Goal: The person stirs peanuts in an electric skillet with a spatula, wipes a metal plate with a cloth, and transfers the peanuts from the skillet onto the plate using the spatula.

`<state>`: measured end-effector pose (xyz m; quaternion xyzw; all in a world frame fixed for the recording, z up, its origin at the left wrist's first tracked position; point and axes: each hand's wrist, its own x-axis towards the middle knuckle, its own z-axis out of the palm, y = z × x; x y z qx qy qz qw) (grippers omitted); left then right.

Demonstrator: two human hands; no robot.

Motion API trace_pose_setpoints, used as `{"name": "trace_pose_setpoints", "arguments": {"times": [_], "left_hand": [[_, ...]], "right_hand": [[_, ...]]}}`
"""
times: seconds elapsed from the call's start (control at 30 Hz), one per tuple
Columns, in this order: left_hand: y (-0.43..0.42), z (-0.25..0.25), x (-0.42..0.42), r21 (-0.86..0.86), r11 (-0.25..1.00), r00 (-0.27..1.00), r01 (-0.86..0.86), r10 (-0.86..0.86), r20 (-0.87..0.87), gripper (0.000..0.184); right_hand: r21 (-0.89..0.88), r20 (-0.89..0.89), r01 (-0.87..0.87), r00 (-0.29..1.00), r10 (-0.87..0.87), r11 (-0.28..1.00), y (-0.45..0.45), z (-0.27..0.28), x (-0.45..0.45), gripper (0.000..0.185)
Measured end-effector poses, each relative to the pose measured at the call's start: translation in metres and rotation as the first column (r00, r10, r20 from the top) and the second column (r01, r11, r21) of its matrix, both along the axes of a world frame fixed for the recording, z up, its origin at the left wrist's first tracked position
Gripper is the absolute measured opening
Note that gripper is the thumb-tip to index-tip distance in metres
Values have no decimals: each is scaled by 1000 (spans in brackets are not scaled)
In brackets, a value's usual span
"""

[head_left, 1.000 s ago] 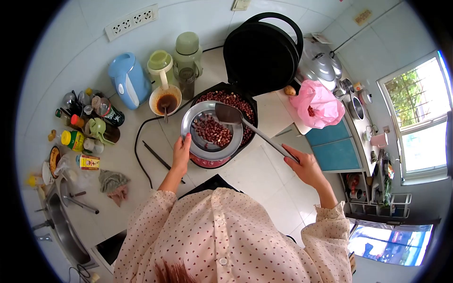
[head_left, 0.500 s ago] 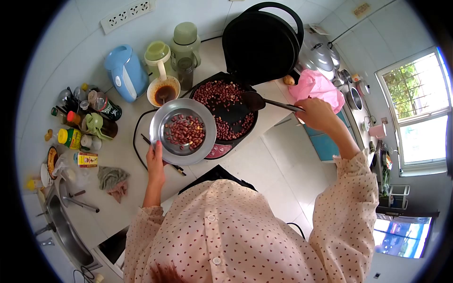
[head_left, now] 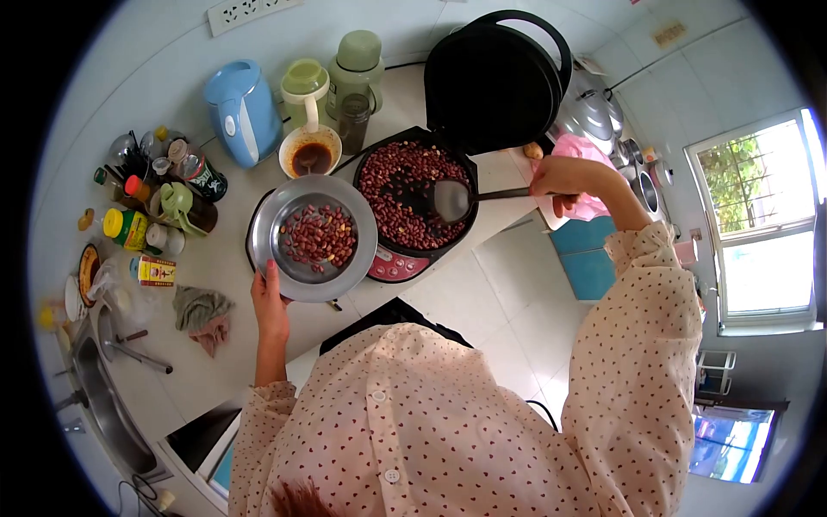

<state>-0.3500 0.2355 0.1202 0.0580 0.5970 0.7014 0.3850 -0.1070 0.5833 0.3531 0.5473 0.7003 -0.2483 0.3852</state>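
Observation:
My left hand [head_left: 271, 314] grips the near left rim of a round metal plate [head_left: 367, 215], thumb on top. Red-skinned peanuts [head_left: 319, 234] lie in the middle of it. The plate is held up beside an electric griddle [head_left: 401, 268], hiding part of the counter. More peanuts [head_left: 403, 168] cover much of the griddle's black pan. My right hand [head_left: 573, 179] is closed round the handle of a spatula [head_left: 451, 202]. Its broad head rests among the peanuts at the pan's right side.
The griddle's black lid [head_left: 491, 82] stands raised behind. A bowl of brown sauce [head_left: 311, 158], a blue kettle [head_left: 244, 112] and green jugs [head_left: 356, 73] are at the back. Bottles [head_left: 129, 228], a cloth [head_left: 202, 314] and a sink [head_left: 112, 405] lie left; a pink bag [head_left: 573, 155] right.
The spatula's head has turned and moved down in the pan. Peanuts now spread over more of the pan's bottom. The plate has shifted left, away from the griddle.

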Motion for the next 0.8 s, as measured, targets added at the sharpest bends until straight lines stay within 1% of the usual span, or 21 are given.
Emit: {"name": "trace_pose_setpoints", "arguments": {"times": [0.03,0.07,0.13,0.2,0.27,0.3,0.33,0.43,0.47,0.53,0.67,0.8], "left_hand": [[0,2,0,-8,1000,1000,-13,13,0,44],[0,3,0,-17,1000,1000,-24,24,-1,43],[-2,4,-1,-22,1000,1000,-19,19,4,43],[-2,3,-1,-29,999,1000,-14,14,7,42],[-3,0,-2,-37,999,1000,-4,4,17,40],[-2,1,-2,-36,999,1000,-4,4,9,40],[0,3,-2,-54,999,1000,-9,9,7,40],[0,3,-2,-84,996,1000,2,-2,-2,40],[0,3,-2,-99,995,1000,15,-15,1,41],[-1,2,-3,-94,996,1000,9,-10,-9,40],[1,5,-2,-81,997,1000,13,-14,-12,39],[2,8,2,-82,996,1000,-27,26,-18,38]], "right_hand": [[-67,-116,36,992,-43,997,0,0,10,20],[-64,-119,34,992,-42,997,-3,-1,17,20],[-169,-137,258,950,-282,951,-9,-7,31,27],[-177,-144,241,953,-268,954,-6,-23,54,27],[-320,-273,296,881,-387,900,-5,-36,71,29],[-387,-327,296,841,-430,873,-8,-45,75,30],[-388,-334,295,838,-431,873,-10,-53,76,30],[-416,-509,257,729,-458,872,-17,-82,66,30],[-422,-514,251,725,-458,871,-17,-90,61,30],[-410,-512,315,697,-502,856,-18,-103,52,28],[-441,-563,302,640,-523,845,-16,-119,41,26],[-452,-567,313,622,-540,835,-14,-130,31,26]]}}
